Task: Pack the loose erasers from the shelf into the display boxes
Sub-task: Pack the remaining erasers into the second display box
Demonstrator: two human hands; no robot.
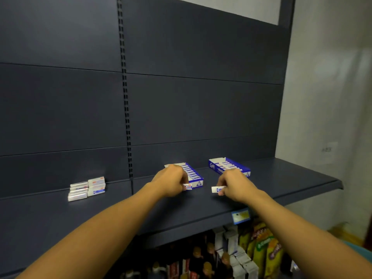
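At the left of the frame, a small stack of loose erasers [87, 188] sits on the dark shelf [281, 178]. At centre, the left hand [171, 181] pinches an eraser [188, 186] against the front of the nearer display box [192, 175]. The right hand [235, 183] pinches another eraser [217, 189] just before the second box [228, 167]. Snack packets [261, 244] fill the lower right.

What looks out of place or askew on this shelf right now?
Nothing looks damaged or spilled. A small pile of loose erasers sits apart at the left, not yet boxed. The two display boxes lie at a slant to the shelf edge. Each hand holds one eraser.
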